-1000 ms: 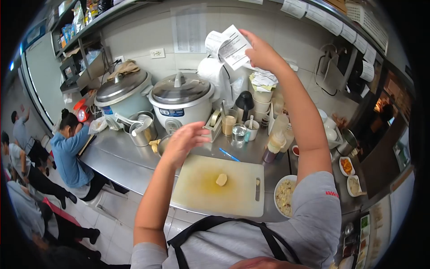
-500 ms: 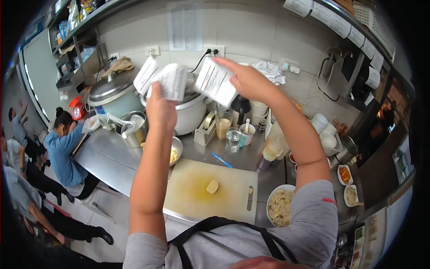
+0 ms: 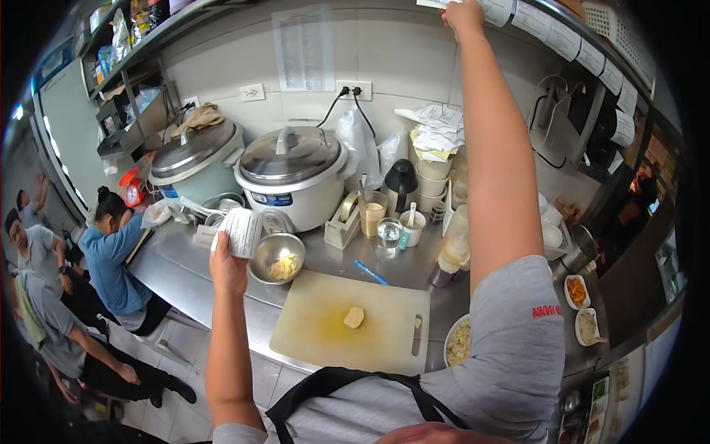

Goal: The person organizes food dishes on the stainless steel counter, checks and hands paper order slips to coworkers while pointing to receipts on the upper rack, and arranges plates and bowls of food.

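My left hand point(image 3: 230, 271) is closed on printed paper slips point(image 3: 241, 231), held up over the counter beside a steel bowl point(image 3: 260, 255) of pale yellow pieces. High at the top edge, my right hand point(image 3: 464, 18) pinches another printed slip point(image 3: 435, 4), partly cut off by the frame. It is beside the row of slips point(image 3: 534, 22) hanging along the overhead shelf edge. Below my arms lies a cutting board point(image 3: 303, 311) with a yellow stain and a small pale round piece point(image 3: 354, 317) on it.
Two large rice cookers point(image 3: 292, 189) stand against the wall. A tape dispenser point(image 3: 342, 226), a glass of water point(image 3: 389, 234) and a blue pen point(image 3: 370, 272) are on the steel counter point(image 3: 177, 255). A bowl of rice point(image 3: 458, 344) sits right. Several people are at the left.
My right hand has moved up and right to the shelf edge with a slip. My left hand has dropped lower and leftward with the other slips, uncovering the rice cooker.
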Action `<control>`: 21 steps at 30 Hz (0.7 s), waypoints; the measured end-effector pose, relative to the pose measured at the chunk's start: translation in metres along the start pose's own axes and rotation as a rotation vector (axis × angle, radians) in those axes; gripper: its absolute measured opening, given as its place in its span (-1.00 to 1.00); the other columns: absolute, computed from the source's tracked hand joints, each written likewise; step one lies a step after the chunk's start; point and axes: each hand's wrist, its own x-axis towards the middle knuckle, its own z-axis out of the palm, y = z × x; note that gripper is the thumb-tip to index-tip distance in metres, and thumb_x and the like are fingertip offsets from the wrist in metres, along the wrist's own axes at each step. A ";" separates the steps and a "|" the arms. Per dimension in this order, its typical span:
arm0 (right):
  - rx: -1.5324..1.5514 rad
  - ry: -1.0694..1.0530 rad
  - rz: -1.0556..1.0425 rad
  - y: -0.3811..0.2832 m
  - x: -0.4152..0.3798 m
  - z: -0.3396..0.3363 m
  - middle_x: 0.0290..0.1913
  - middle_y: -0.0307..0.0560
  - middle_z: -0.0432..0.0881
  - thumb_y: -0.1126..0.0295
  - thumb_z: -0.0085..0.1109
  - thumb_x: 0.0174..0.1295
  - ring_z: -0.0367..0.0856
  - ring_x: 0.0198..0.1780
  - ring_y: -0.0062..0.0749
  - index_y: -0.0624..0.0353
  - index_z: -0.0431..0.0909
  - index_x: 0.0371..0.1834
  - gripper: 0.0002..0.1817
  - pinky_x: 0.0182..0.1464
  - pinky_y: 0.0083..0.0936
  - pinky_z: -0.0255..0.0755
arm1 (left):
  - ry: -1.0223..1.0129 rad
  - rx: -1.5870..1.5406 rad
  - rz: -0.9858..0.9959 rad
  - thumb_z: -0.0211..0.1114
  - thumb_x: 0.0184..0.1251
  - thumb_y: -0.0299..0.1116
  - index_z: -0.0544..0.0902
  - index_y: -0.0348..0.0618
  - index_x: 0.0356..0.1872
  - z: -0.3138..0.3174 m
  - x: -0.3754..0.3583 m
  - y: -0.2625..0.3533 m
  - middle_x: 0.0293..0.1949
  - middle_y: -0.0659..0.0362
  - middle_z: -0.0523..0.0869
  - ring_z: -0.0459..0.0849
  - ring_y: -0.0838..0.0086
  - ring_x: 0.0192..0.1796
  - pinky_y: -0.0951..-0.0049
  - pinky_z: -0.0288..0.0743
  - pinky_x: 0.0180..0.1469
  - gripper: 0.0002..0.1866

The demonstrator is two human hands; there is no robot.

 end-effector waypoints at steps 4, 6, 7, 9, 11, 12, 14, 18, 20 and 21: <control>0.728 0.470 0.260 -0.014 -0.003 -0.012 -0.40 0.07 0.54 0.63 -0.10 -0.16 0.51 -0.31 -0.21 0.20 0.42 -0.22 -0.65 -0.20 -0.28 0.39 | 0.060 0.180 0.017 -0.14 0.23 -0.22 0.28 -0.25 0.00 -0.040 -0.018 0.005 -0.08 0.12 0.46 0.47 0.40 -0.07 0.40 0.37 -0.10 -0.61; 0.814 0.447 0.325 -0.024 -0.012 -0.025 -0.22 0.10 0.48 0.55 0.01 -0.17 0.49 -0.22 -0.14 0.11 0.24 0.00 -0.47 -0.17 -0.21 0.37 | 0.086 0.310 -0.006 -0.07 0.20 -0.21 0.30 -0.27 -0.03 -0.057 -0.032 0.010 -0.12 0.13 0.47 0.48 0.45 -0.11 0.43 0.38 -0.13 -0.61; 0.961 0.425 0.435 -0.038 -0.027 -0.044 -0.16 0.11 0.45 0.55 0.04 -0.18 0.48 -0.22 -0.08 0.10 0.15 0.06 -0.39 -0.17 -0.23 0.38 | 0.089 0.390 -0.007 -0.05 0.20 -0.20 0.30 -0.27 -0.03 -0.067 -0.038 0.012 -0.13 0.14 0.47 0.49 0.46 -0.12 0.44 0.37 -0.13 -0.60; 0.967 0.395 0.546 -0.070 -0.070 -0.063 -0.30 0.00 0.45 0.50 -0.02 -0.10 0.42 -0.46 -0.30 0.17 0.07 0.11 -0.40 -0.40 -0.43 0.35 | 0.152 0.507 0.012 -0.01 0.16 -0.23 0.42 -0.28 -0.15 -0.077 -0.051 0.016 -0.28 0.19 0.51 0.46 0.57 -0.23 0.56 0.32 -0.18 -0.67; 0.923 0.276 0.424 -0.092 -0.099 -0.028 -0.53 -0.11 0.49 0.40 -0.05 -0.02 0.42 -0.65 -0.55 0.22 0.15 0.06 -0.50 -0.61 -0.59 0.32 | 0.071 0.724 0.068 0.00 0.15 -0.25 0.43 -0.33 -0.18 -0.083 -0.059 0.021 -0.31 0.16 0.53 0.47 0.53 -0.23 0.55 0.32 -0.17 -0.67; 1.027 0.138 0.296 -0.111 -0.111 0.000 -0.55 -0.10 0.49 0.34 -0.02 -0.02 0.46 -0.60 -0.51 0.19 0.20 0.03 -0.52 -0.59 -0.56 0.31 | 0.068 0.840 0.083 0.00 0.14 -0.27 0.44 -0.35 -0.20 -0.091 -0.070 0.028 -0.33 0.15 0.54 0.47 0.51 -0.24 0.54 0.32 -0.17 -0.67; 1.298 -0.441 0.073 -0.191 -0.164 -0.002 -0.51 -0.18 0.48 0.18 0.01 0.00 0.43 -0.59 -0.61 0.28 0.27 -0.06 -0.51 -0.50 -0.68 0.31 | 0.156 1.189 0.268 0.00 0.11 -0.33 0.42 -0.41 -0.18 -0.085 -0.088 0.034 -0.29 0.06 0.55 0.48 0.42 -0.21 0.51 0.29 -0.12 -0.67; 1.446 -1.189 -0.503 -0.341 -0.268 -0.028 -0.39 -0.27 0.47 0.04 -0.10 0.08 0.38 -0.49 -0.68 0.17 0.34 -0.08 -0.53 -0.49 -0.76 0.23 | 0.149 1.388 0.165 0.04 0.07 -0.32 0.49 -0.29 -0.34 -0.083 -0.121 0.058 -0.37 -0.11 0.54 0.48 0.04 -0.28 0.28 0.36 -0.24 -0.77; 1.452 -1.317 -0.687 -0.398 -0.309 -0.058 -0.40 -0.26 0.47 -0.02 -0.09 0.06 0.38 -0.47 -0.67 0.17 0.39 -0.15 -0.52 -0.45 -0.73 0.25 | 0.081 1.732 0.377 0.06 -0.08 -0.38 0.54 -0.25 -0.51 -0.115 -0.132 0.060 -0.46 -0.04 0.53 0.51 0.13 -0.36 0.23 0.39 -0.31 -0.83; 1.346 -1.351 -0.721 -0.427 -0.326 -0.068 -0.42 -0.26 0.48 -0.06 -0.07 0.02 0.38 -0.47 -0.65 0.20 0.45 -0.26 -0.49 -0.44 -0.69 0.26 | 0.077 1.831 0.350 0.06 -0.11 -0.39 0.55 -0.23 -0.53 -0.123 -0.142 0.066 -0.47 -0.02 0.53 0.51 0.16 -0.38 0.24 0.40 -0.34 -0.84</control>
